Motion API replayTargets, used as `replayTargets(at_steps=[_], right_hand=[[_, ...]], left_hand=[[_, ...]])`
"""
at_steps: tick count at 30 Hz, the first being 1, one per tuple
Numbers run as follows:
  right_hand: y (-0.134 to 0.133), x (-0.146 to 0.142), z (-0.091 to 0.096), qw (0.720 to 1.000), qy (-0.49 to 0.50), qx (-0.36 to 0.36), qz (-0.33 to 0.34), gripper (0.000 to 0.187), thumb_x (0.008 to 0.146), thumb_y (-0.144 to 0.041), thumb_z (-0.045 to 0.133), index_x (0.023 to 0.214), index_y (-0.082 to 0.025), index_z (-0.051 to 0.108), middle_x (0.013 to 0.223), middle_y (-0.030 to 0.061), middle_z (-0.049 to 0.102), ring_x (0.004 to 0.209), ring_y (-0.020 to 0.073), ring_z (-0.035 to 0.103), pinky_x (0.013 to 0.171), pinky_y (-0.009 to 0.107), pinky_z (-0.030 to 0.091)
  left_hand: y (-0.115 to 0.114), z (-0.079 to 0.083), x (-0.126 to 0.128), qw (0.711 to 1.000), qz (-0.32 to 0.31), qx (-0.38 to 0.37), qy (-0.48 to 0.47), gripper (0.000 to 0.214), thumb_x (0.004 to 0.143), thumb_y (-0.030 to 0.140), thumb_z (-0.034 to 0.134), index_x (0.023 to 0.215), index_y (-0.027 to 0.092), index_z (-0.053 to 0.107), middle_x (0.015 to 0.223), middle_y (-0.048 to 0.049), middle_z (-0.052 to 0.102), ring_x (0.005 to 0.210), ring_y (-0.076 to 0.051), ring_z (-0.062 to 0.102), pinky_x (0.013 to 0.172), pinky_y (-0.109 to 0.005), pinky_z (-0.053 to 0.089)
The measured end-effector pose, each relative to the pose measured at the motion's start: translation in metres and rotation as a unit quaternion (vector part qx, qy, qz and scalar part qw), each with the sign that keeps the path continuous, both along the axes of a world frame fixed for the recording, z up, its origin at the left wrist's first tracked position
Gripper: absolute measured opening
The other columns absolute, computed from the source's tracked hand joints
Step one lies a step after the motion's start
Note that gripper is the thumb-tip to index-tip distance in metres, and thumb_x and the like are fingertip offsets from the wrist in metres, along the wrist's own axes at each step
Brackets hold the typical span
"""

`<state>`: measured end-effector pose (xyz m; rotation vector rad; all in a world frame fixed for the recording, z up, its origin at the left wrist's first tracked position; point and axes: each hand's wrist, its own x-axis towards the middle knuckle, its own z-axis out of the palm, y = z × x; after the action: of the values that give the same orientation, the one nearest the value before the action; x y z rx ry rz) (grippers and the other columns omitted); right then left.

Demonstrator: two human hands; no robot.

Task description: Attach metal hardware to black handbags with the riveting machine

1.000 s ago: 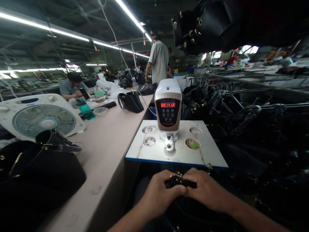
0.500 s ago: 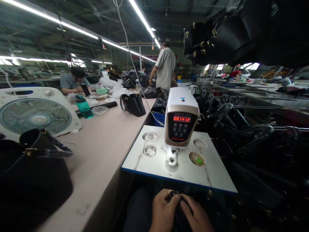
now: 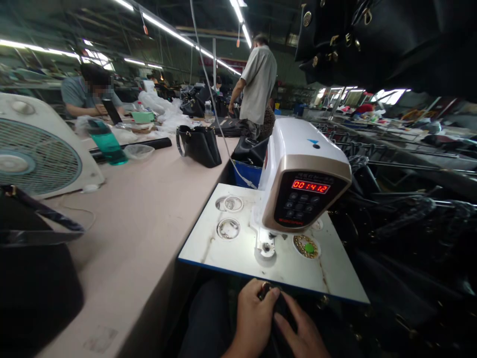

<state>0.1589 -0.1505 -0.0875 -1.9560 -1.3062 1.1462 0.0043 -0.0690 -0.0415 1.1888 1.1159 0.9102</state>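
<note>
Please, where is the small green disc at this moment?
In the head view, the green disc is right of centre, among gold-coloured parts in a round opening of the white board, beyond the right hand.

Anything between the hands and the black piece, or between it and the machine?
Nothing visible separates the left hand or right hand from the black piece. Toward the machine lies only the front of the white board.

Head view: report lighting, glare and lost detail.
Head view: tube lights glare white; same view: a bright patch on the white platform near the machine; same view: the dark item between left hand and right hand merges into shadow.
</note>
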Motion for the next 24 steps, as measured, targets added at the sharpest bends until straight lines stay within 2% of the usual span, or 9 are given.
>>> replayTargets(at_steps=[3,6,11,15,19,21,24], right_hand=[[0.005,-0.008,-0.008,1.0,0.009,0.02,-0.022,0.077,0.093,-0.069,0.053,0.149,-0.017,0.061,0.155,0.0144,0.058,0.148,0.0375,0.049,0.129,0.055,0.034],[0.014,-0.022,0.006,0.997,0.038,0.051,-0.043,0.068,0.096,-0.067,0.05,0.145,-0.021,0.063,0.152,0.0111,0.061,0.146,0.0346,0.051,0.128,0.054,0.033],[0.024,-0.028,0.046,0.995,0.051,0.029,-0.085,0.065,0.097,-0.068,0.047,0.14,-0.022,0.064,0.144,0.0124,0.066,0.14,0.0328,0.055,0.126,0.052,0.034],[0.022,-0.021,0.052,0.993,0.054,0.018,-0.1,0.063,0.094,-0.072,0.049,0.126,-0.02,0.064,0.138,0.0162,0.067,0.128,0.0331,0.062,0.115,0.049,0.044],[0.021,-0.021,0.05,0.993,0.069,0.024,-0.094,0.06,0.095,-0.073,0.049,0.119,-0.02,0.064,0.137,0.0165,0.067,0.128,0.0319,0.061,0.114,0.043,0.044],[0.027,-0.022,0.059,0.993,0.063,0.037,-0.096,0.056,0.094,-0.071,0.049,0.114,-0.02,0.065,0.129,0.0147,0.071,0.123,0.032,0.062,0.111,0.044,0.044],[0.049,-0.017,0.084,0.995,0.043,0.037,-0.08,0.05,0.092,-0.068,0.05,0.102,-0.022,0.067,0.109,0.01,0.075,0.11,0.0317,0.067,0.103,0.045,0.045]], left_hand=[[0.006,-0.011,-0.003,1.0,-0.007,-0.015,0.023,0.031,0.08,0.047,0.063,0.066,0.019,0.058,0.071,-0.0033,0.059,0.072,-0.021,0.054,0.069,-0.032,0.041],[0.008,-0.014,-0.003,0.999,-0.007,-0.025,0.03,0.032,0.08,0.048,0.062,0.068,0.019,0.059,0.071,-0.0035,0.06,0.073,-0.022,0.054,0.07,-0.032,0.041],[0.01,0.002,0.002,0.999,-0.006,-0.037,0.005,0.034,0.082,0.051,0.062,0.071,0.018,0.062,0.073,-0.0046,0.064,0.075,-0.022,0.055,0.07,-0.032,0.042],[0.013,0.01,0.004,0.999,-0.01,-0.033,0.007,0.033,0.081,0.049,0.064,0.069,0.019,0.061,0.07,-0.0029,0.062,0.072,-0.021,0.054,0.07,-0.032,0.041],[0.014,0.012,0.005,0.999,-0.013,-0.033,0.009,0.032,0.078,0.049,0.064,0.067,0.019,0.06,0.069,-0.0022,0.06,0.07,-0.02,0.053,0.068,-0.031,0.041],[0.018,0.017,0.005,0.999,-0.012,-0.042,0.011,0.033,0.077,0.05,0.065,0.066,0.019,0.061,0.067,-0.002,0.06,0.069,-0.02,0.052,0.066,-0.031,0.04],[0.034,0.03,0.005,0.998,-0.008,-0.063,0.017,0.038,0.074,0.055,0.068,0.066,0.018,0.063,0.065,-0.0012,0.059,0.067,-0.019,0.051,0.065,-0.031,0.039]])
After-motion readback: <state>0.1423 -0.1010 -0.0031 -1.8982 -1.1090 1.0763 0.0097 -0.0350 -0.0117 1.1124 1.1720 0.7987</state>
